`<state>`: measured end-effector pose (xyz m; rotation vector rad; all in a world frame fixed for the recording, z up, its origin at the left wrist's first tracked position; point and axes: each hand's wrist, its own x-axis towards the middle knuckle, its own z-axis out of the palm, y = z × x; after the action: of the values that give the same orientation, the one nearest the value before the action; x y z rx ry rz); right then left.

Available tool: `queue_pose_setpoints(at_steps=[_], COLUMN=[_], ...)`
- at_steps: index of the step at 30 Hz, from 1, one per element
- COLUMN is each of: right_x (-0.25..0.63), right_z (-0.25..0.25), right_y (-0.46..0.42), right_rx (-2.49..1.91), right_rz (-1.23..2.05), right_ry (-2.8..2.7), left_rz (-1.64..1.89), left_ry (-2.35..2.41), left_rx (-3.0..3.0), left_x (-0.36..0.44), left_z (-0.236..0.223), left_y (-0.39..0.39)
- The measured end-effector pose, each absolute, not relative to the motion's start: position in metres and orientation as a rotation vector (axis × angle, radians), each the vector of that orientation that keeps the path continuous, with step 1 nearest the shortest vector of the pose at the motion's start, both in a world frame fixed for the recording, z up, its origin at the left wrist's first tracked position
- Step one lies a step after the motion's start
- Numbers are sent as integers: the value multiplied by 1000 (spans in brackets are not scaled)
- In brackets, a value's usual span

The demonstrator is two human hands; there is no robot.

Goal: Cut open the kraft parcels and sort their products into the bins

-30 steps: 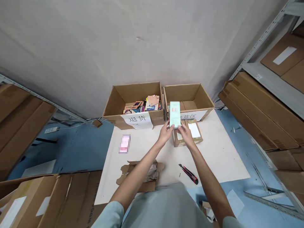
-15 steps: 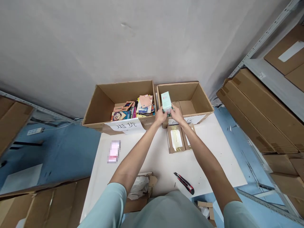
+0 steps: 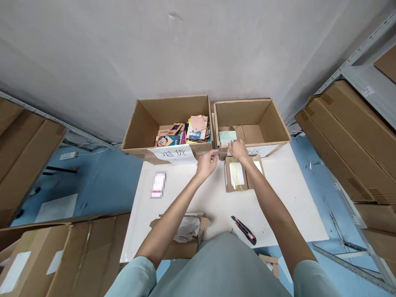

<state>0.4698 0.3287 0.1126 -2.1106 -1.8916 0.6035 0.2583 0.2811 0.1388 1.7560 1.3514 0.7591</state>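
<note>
A small mint-green box (image 3: pixel 227 137) lies low in the left part of the right-hand carton (image 3: pixel 281 131). My right hand (image 3: pixel 238 149) reaches over that carton's front rim, fingers curled at the near edge of the mint-green box; the fingertips are partly hidden. Just left of the carton's front corner, my left hand (image 3: pixel 208 163) hovers over the table with nothing in it, thumb and fingers slightly apart and pointing right. Two taped parcels (image 3: pixel 236 175) with white labels sit below my right wrist.
A left carton (image 3: pixel 139 132) holds several books (image 3: pixel 168 139). On the white table (image 3: pixel 210 206) are a box cutter (image 3: pixel 244 231), a pixelated phone-shaped item (image 3: pixel 158 185) and an opened parcel with white wrapping (image 3: pixel 187 229). Stacked cartons (image 3: pixel 346 140) line the right side.
The mint-green box has gone from upright between both hands to lying down inside the right carton. My left hand has let go and drawn back toward me. The view has shifted slightly.
</note>
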Motion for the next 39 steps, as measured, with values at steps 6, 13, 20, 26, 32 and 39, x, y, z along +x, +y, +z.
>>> queue_pose_setpoints(at_steps=[6,13,20,26,32,39], right_x=[475,462,459,445,387,289], right_z=[116,124,130,101,35,-10], right_y=[297,322,341,224,35,-80], right_rx=[-2050,-2162,-2237,-1921,-1853,-1881], right_rz=[413,468,644,313,878,1476], right_ry=[-1939,-2035,-2078,-1883,-1594,-924], left_rz=[846,920,950,808,596,616], left_ry=[1407,1479,1675,1868,1908,1536], left_rx=[1607,1622,1625,1376,986,773], left_x=[175,126,60,-10,-38,-40], left_z=[132,152,168,116,63,48], left_y=[204,142,94,49,16,4])
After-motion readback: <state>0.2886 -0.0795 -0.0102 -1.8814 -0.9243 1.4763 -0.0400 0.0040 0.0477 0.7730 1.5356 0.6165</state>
